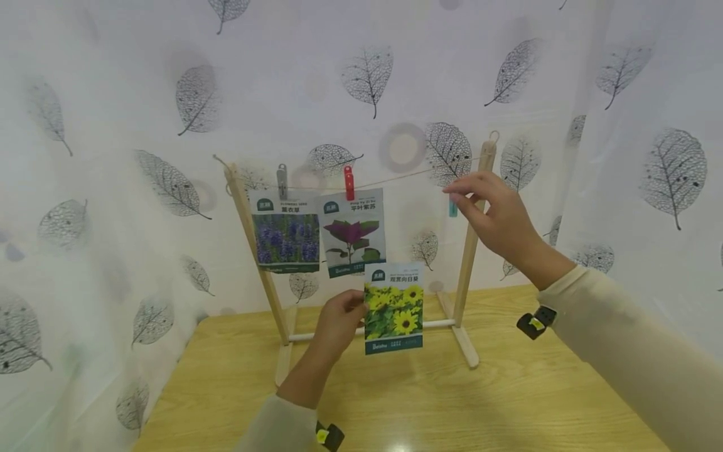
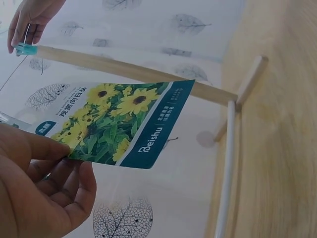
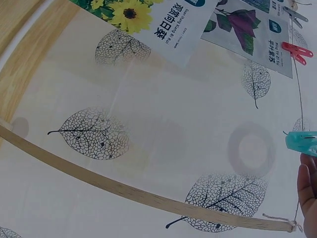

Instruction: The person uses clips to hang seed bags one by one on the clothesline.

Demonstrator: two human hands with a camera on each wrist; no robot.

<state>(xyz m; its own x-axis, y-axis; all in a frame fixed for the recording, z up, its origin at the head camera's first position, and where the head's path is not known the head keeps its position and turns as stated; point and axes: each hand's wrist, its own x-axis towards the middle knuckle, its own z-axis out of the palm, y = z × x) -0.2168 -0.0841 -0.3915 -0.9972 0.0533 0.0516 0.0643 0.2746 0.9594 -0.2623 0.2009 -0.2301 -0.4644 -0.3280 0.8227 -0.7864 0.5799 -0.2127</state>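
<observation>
My left hand (image 1: 339,320) pinches the left edge of a seed packet (image 1: 393,307) with yellow sunflowers on it, held upright in front of the wooden rack. My right hand (image 1: 499,220) is raised by the rack's right post, gripping a teal clothespin (image 1: 453,208) near the string (image 1: 403,177). In the right wrist view the teal clothespin (image 3: 301,143) lies close to the string, with only some fingers showing. From the string hang a purple-flower packet (image 1: 285,237) under a grey clothespin (image 1: 282,182) and a purple-leaf packet (image 1: 354,233) under a red clothespin (image 1: 349,183).
The rack's left post (image 1: 257,251) and right post (image 1: 467,267) stand on wooden feet joined by a white rod (image 1: 437,324). Beneath is a wood-grain table (image 1: 395,395). A pale curtain (image 1: 294,75) with leaf prints hangs behind.
</observation>
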